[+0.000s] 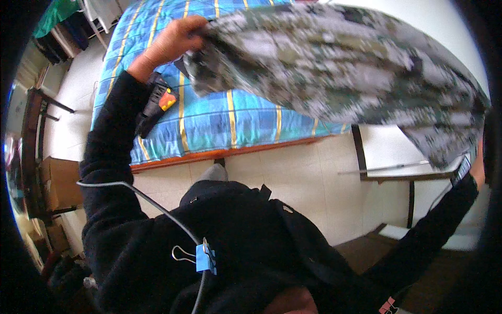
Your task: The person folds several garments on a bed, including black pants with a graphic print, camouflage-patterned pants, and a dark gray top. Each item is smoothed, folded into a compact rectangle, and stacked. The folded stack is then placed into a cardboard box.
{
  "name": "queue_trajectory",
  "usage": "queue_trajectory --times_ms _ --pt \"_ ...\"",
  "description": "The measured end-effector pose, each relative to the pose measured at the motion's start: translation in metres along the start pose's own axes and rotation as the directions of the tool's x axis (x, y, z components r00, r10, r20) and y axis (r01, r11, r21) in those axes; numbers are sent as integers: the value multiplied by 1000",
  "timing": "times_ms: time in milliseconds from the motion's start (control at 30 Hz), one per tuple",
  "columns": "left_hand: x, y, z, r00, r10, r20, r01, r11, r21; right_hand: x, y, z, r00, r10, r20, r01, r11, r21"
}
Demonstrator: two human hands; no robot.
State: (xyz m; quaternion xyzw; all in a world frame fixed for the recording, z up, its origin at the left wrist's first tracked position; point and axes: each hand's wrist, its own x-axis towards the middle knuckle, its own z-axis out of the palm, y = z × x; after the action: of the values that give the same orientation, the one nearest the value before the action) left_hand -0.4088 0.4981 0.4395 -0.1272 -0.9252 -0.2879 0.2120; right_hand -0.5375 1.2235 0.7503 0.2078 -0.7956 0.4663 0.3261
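Both left hand (pixel 180 39) and right hand (pixel 478 165) full of camouflage cloth (pixel 334 65) above plaid bed (pixel 206 123) and white table (pixel 384 149), floor (pixel 298 178) between.

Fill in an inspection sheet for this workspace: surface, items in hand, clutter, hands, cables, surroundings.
Surface: bed with a blue plaid cover and yellow stripes.
Items in hand: camouflage cloth, stretched out above the bed.
Clutter: dark item with an orange and yellow print, lying on the bed; what it is cannot be told.
Hands: left hand grips the cloth's left end; right hand is at the other end, its grip mostly hidden.
Cables: grey cable crosses the person's front, held by a blue binder clip.
Surroundings: white-topped table right; cardboard box left.
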Motion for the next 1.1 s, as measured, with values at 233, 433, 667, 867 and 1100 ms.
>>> queue_trajectory --times_ms 233,433,667,867,1100 --pt "39 -125 -125 977 103 -185 9 853 522 81 142 277 955 60 290 -168 916 364" --pt "14 -210 -158 949 24 -313 203 713 671 65 168 497 939 127 319 -285 808 516" --pt "-142 -206 36 949 -280 -146 301 660 688 -47 284 564 862 172 476 -215 976 35" --pt "-224 -191 236 830 -555 52 425 691 585 -236 432 563 669 528 523 -347 844 -409" --pt "-264 -189 306 620 -779 98 580 538 611 -396 517 537 341 779 526 -755 560 -341"
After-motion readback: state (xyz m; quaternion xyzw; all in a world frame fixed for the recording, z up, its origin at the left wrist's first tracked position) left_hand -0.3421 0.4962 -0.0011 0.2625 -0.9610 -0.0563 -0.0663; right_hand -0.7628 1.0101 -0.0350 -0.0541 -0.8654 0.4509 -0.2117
